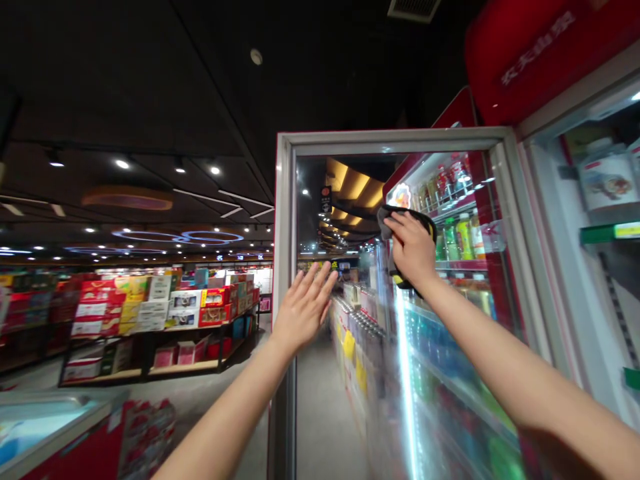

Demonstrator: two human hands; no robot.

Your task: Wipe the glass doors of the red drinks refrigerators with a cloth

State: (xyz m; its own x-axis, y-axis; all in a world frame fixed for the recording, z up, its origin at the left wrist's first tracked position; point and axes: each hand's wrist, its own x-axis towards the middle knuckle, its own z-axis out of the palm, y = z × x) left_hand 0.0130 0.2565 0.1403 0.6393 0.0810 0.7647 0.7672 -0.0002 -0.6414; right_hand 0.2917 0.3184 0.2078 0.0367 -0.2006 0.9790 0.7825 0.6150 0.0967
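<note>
A glass cooler door (385,141) with a silver frame stands swung open in front of me. My left hand (306,308) lies flat near the frame's left side, fingers stretched out, holding nothing; whether it touches the glass I cannot tell for sure. Higher and to the right, my right hand (413,245) presses a dark grey cloth (387,220) with a black and yellow edge against the pane. The cloth is bunched under the palm, and the fingertips bend over its upper part. Bottles on shelves and a bright light strip show in the glass.
The red-topped drinks cooler (530,67) stands at the right, with a large bottle (607,177) on its shelf. Left of the door, shelves (150,373) carry stacked gift boxes. A chest freezer (65,433) fills the lower left, beside wrapped bottles (150,433) on the floor.
</note>
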